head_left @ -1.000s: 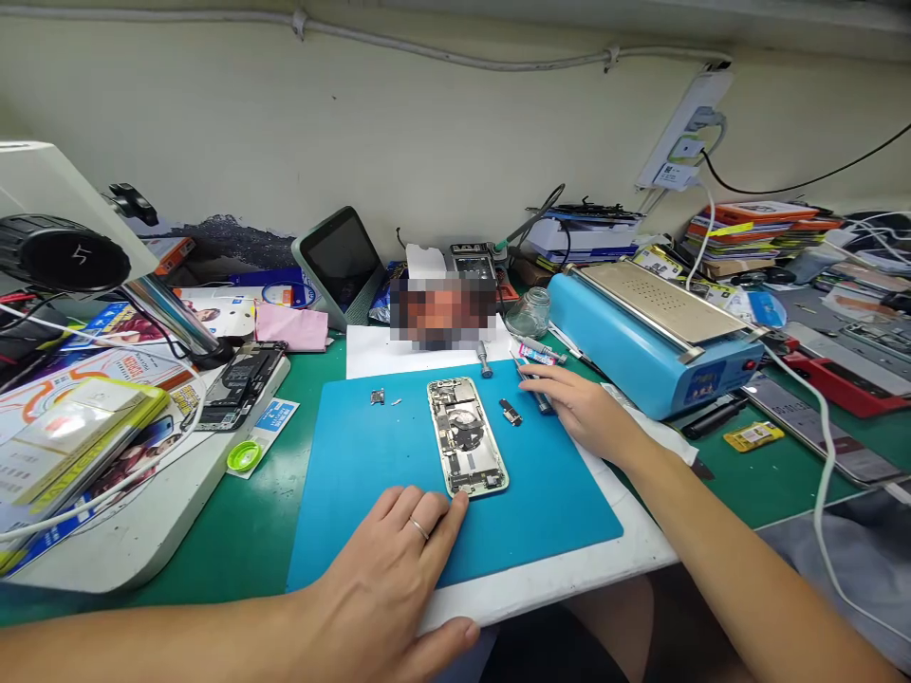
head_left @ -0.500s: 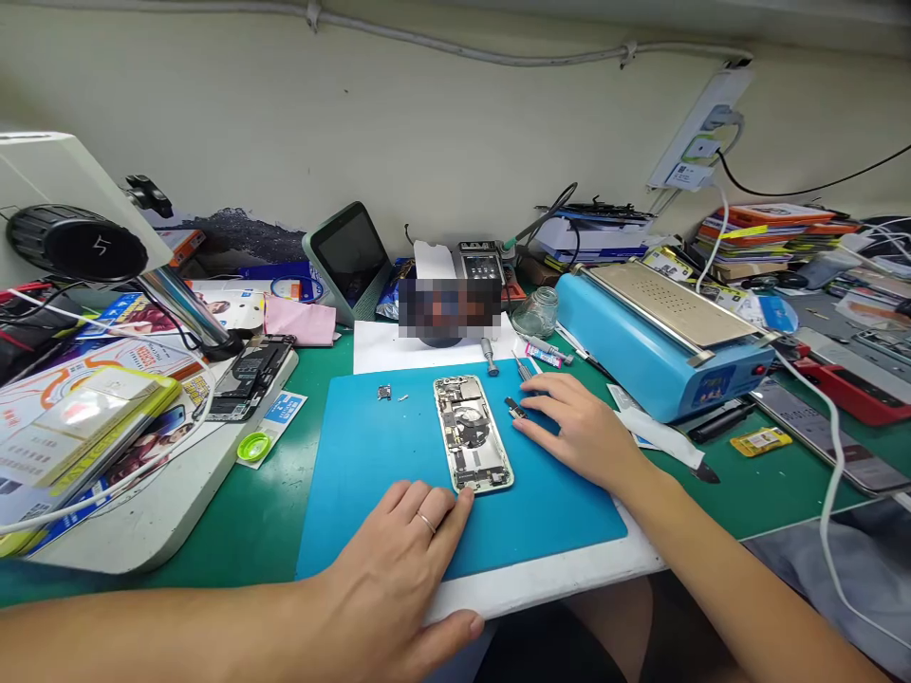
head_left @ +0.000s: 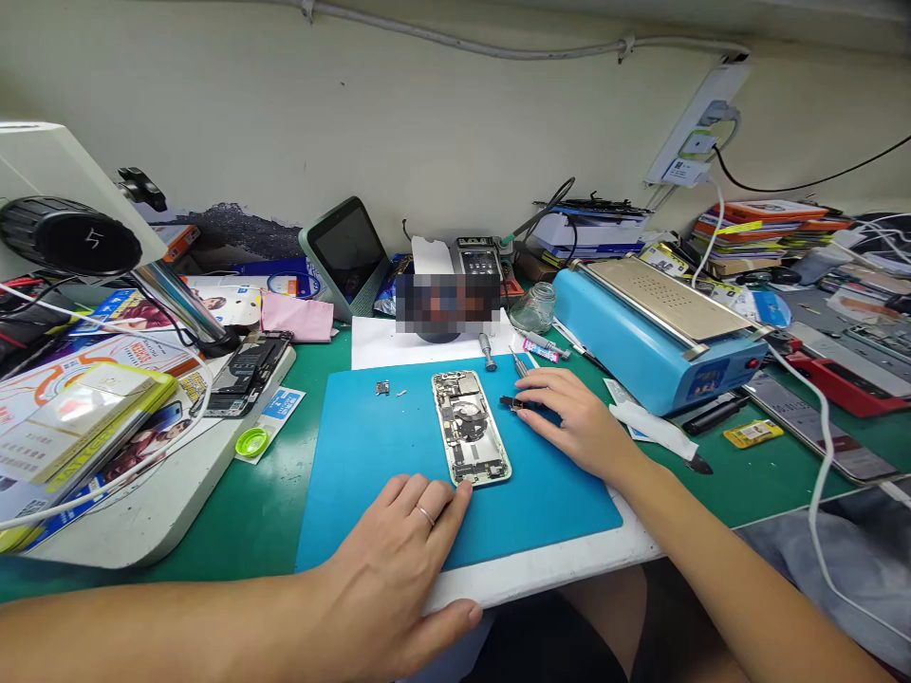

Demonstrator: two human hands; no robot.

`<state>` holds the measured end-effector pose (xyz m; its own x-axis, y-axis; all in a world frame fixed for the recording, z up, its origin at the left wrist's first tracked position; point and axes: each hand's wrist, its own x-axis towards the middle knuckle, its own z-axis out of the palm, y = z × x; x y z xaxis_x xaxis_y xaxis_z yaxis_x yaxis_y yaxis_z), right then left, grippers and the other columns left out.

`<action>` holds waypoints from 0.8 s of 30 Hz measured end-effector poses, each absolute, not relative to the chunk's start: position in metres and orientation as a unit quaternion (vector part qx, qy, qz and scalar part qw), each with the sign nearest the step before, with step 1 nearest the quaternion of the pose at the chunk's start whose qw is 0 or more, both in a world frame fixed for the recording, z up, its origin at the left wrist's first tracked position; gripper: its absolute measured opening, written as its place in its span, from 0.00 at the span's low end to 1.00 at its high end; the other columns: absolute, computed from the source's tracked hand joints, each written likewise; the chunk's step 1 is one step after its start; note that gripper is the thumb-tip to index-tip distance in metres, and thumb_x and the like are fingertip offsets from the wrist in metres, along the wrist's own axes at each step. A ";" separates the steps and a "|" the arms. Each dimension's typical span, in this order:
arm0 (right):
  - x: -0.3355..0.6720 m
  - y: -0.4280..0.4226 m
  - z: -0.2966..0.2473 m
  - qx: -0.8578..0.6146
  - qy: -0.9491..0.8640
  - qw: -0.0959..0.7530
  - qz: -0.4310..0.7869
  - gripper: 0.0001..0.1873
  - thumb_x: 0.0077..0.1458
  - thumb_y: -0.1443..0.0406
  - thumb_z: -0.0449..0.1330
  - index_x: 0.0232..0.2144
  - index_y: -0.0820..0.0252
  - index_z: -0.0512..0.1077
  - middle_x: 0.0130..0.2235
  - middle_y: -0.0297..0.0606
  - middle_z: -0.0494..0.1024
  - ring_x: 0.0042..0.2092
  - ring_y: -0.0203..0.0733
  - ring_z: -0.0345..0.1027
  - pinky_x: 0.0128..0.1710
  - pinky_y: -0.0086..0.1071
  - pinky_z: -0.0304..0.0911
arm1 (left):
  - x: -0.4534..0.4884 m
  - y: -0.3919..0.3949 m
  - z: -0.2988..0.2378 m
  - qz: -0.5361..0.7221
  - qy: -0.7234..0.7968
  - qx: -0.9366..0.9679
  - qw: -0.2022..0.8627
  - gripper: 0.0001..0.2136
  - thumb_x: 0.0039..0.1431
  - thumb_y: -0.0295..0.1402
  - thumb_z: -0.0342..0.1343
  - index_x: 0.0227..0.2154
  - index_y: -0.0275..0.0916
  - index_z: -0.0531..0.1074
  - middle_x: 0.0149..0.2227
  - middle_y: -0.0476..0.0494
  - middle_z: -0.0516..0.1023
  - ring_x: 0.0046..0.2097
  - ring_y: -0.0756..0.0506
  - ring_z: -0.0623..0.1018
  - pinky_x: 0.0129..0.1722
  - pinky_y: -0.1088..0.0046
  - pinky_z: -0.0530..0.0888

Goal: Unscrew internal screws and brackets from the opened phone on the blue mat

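An opened phone housing (head_left: 490,441) lies on the blue mat (head_left: 370,455), its inner parts exposed. My left hand (head_left: 405,541) rests palm down at the mat's front edge. Its index fingertip touches the bottom end of the housing, and its thumb is spread apart. To the right of the phone, my right hand (head_left: 569,417) pinches a small black phone part (head_left: 508,403) between thumb and fingertips. A screwdriver (head_left: 518,360) lies just beyond those fingers, partly covered by them. A small circuit piece (head_left: 382,388) and a tiny metal bit (head_left: 402,392) lie left of the phone.
A blue heating machine (head_left: 626,332) stands at right, with a glass jar (head_left: 535,308) beside it. A microscope stand (head_left: 185,299) occupies the left, with another opened phone (head_left: 246,375) on its base. White cables (head_left: 826,446) hang over the right side.
My right thumb and fingers have closed in on the small black part, which has turned and shifted slightly. My left hand stays at the phone's bottom end. The view has moved slightly.
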<state>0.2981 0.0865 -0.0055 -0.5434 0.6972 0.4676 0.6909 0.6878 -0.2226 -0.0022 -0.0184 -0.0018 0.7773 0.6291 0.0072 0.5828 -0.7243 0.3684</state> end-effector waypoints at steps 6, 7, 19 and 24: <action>0.285 0.065 -0.002 -0.347 -0.898 0.261 0.066 0.07 0.68 0.64 0.62 0.46 0.55 0.77 0.50 0.44 0.83 0.55 0.49 0.77 0.55 0.46 0.75 | -0.003 -0.018 -0.003 0.089 0.325 0.930 0.149 0.38 0.67 0.47 0.59 0.69 0.26 0.57 0.53 0.30 0.73 0.49 0.33 0.73 0.51 0.47 0.74; 0.283 0.062 -0.002 -0.335 -0.903 0.257 0.086 0.07 0.68 0.64 0.62 0.46 0.56 0.77 0.50 0.44 0.83 0.54 0.48 0.77 0.55 0.45 0.75 | -0.003 -0.018 -0.004 0.095 0.326 0.930 0.144 0.38 0.67 0.48 0.59 0.69 0.26 0.58 0.53 0.30 0.73 0.49 0.33 0.73 0.51 0.47 0.73; 0.274 0.056 0.000 -0.315 -0.896 0.237 0.204 0.07 0.65 0.62 0.64 0.45 0.55 0.80 0.55 0.45 0.80 0.61 0.51 0.72 0.62 0.48 0.69 | -0.006 -0.013 -0.008 0.083 0.314 0.938 0.125 0.39 0.70 0.50 0.54 0.74 0.37 0.47 0.77 0.40 0.47 0.75 0.29 0.51 0.70 0.40 0.55; 0.272 0.055 0.001 -0.346 -0.884 0.213 0.234 0.09 0.66 0.60 0.62 0.45 0.53 0.80 0.58 0.44 0.78 0.64 0.52 0.69 0.65 0.50 0.65 | -0.006 -0.010 -0.005 0.053 0.318 0.932 0.165 0.40 0.71 0.51 0.53 0.76 0.42 0.43 0.78 0.46 0.44 0.77 0.30 0.46 0.72 0.37 0.49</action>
